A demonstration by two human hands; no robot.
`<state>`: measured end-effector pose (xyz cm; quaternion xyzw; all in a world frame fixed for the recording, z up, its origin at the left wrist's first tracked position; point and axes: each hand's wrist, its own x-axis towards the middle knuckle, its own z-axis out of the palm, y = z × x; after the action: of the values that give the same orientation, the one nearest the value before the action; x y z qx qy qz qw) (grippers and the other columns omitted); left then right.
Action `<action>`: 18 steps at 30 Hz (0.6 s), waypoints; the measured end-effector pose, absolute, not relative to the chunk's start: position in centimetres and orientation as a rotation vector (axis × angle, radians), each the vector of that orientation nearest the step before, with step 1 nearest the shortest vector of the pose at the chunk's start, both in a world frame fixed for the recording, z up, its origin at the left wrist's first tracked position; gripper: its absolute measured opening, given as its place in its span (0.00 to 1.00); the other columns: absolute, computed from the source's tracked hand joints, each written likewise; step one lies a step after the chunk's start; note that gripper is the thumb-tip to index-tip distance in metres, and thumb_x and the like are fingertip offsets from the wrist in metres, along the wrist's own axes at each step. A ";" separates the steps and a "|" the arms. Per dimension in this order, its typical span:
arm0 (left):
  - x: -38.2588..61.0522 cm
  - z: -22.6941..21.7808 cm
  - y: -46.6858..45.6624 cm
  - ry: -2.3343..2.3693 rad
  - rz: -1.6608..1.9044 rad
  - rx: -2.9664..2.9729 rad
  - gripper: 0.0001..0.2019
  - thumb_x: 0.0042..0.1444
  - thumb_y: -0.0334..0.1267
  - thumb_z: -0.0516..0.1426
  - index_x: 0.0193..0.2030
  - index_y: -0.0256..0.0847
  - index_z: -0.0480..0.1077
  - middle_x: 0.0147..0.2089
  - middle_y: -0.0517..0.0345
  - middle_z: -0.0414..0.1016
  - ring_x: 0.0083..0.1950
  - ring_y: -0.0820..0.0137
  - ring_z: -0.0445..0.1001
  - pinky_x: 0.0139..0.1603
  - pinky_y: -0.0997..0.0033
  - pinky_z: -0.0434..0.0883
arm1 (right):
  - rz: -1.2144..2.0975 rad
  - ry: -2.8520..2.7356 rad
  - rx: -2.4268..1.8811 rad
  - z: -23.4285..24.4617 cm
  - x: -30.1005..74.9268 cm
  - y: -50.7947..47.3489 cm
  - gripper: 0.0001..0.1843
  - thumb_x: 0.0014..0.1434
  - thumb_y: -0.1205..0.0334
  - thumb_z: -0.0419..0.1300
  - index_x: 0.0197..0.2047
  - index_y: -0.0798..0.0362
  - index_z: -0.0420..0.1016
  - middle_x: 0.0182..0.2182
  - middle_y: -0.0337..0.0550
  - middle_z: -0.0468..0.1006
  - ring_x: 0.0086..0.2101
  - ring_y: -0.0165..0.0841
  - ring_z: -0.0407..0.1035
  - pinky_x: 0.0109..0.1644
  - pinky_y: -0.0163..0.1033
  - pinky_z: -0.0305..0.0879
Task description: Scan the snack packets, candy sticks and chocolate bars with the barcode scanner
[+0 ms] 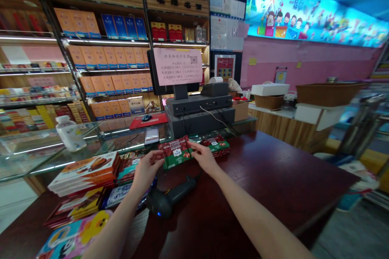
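The red and green almond packet [176,153] is held up by its two ends just beyond the barcode scanner [170,199], printed front tilted toward the person. The left hand [148,166] pinches its left end between thumb and fingers; the right hand [202,156] grips the opposite end the same way. Whether the lower edge touches the table [258,178] I cannot tell. This hold looks sound for a flat, probably bendable packet: pressure is best light and even at both ends, since squeezing inward could bow it, and the thumbs do well to stay near the edges so that the print is uncovered. Both wrists should move together, or the packet may twist. The forearms run along either side of the scanner, so any lowering of the elbows wants care not to nudge it. Beyond the scanner and to its right, a pile of similar packets [215,145] sits near the right hand, and the fingers should stay clear of it. Left of the scanner lie blue-and-white packets [120,196] and, further left, stacked white and orange boxes [86,170]; the left elbow needs room there. Well beyond the scanner stands the cash register [197,119].
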<state>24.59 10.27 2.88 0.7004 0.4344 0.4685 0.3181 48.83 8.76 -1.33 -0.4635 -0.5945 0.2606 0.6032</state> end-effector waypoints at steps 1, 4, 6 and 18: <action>25.1 3.0 10.4 1.139 1.224 1.856 0.21 0.43 0.48 0.63 0.43 0.40 0.76 0.35 0.57 0.80 0.36 0.64 0.80 0.40 0.66 0.73 | 0.584 -1.379 -1.078 -1.1 49.3 8.7 0.28 0.51 0.70 0.58 0.56 0.48 0.78 0.50 0.43 0.82 0.47 0.37 0.76 0.54 0.44 0.70; 26.9 3.3 10.7 1.118 1.184 1.871 0.19 0.43 0.47 0.63 0.42 0.41 0.76 0.35 0.58 0.80 0.37 0.64 0.80 0.40 0.66 0.73 | 0.491 -1.391 -1.125 -0.6 51.2 8.6 0.25 0.52 0.70 0.57 0.53 0.49 0.81 0.47 0.42 0.83 0.46 0.38 0.76 0.55 0.45 0.69; 28.3 3.3 11.0 1.102 1.171 1.868 0.18 0.44 0.46 0.63 0.42 0.42 0.76 0.34 0.59 0.81 0.38 0.64 0.79 0.41 0.66 0.73 | 0.439 -1.396 -1.191 -0.4 52.5 8.4 0.24 0.53 0.69 0.57 0.51 0.49 0.82 0.45 0.42 0.84 0.42 0.37 0.77 0.54 0.46 0.70; 37.7 0.8 14.3 0.910 1.122 1.655 0.16 0.45 0.35 0.65 0.44 0.40 0.79 0.46 0.52 0.83 0.47 0.62 0.80 0.54 0.61 0.73 | 0.354 -1.306 -1.370 -0.8 61.0 8.7 0.23 0.53 0.70 0.57 0.51 0.52 0.81 0.44 0.43 0.85 0.43 0.37 0.78 0.53 0.45 0.71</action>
<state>37.69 14.28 0.82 0.6709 0.3689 0.4547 0.4551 60.96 8.70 -0.80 -0.5841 -0.5567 0.1508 0.5711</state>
